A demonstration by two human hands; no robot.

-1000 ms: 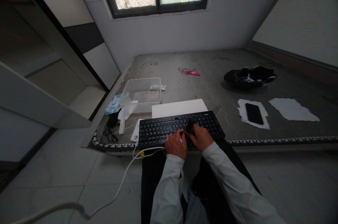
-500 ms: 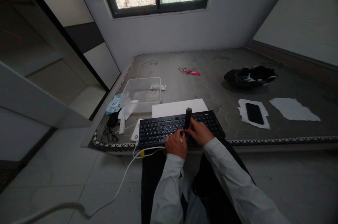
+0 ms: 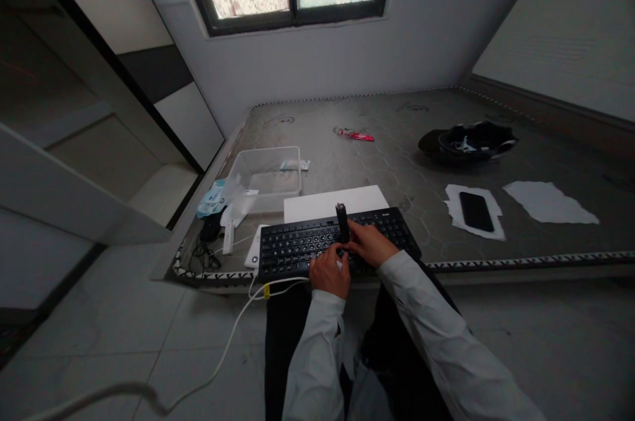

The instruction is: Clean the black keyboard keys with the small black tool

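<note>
In the head view, my right hand (image 3: 373, 245) pinches the lower end of a slim black stick-like object (image 3: 342, 222). It stands almost upright with a pale, metallic-looking top; its exact kind is unclear. My left hand (image 3: 330, 272) is closed beside it, fingertips meeting the right hand's at the object's base. Something small and whitish shows by the left fingers, too small to name. Both hands are over a black keyboard (image 3: 285, 249), which reaches over the bed edge near my legs. A white sheet or flat box (image 3: 335, 202) lies just behind the keyboard.
Left of the keyboard are a clear plastic bin (image 3: 268, 202), a white device (image 3: 254, 250), and tangled black cable (image 3: 204, 255). A white cable (image 3: 233, 327) trails across the floor. Rightward lie a phone (image 3: 476, 212) on paper, another paper (image 3: 548, 203) and a black cap (image 3: 469, 141).
The black object's top has tipped to the left, and my right hand has shifted slightly left with it. My left hand stays at its base; the view has moved slightly.
</note>
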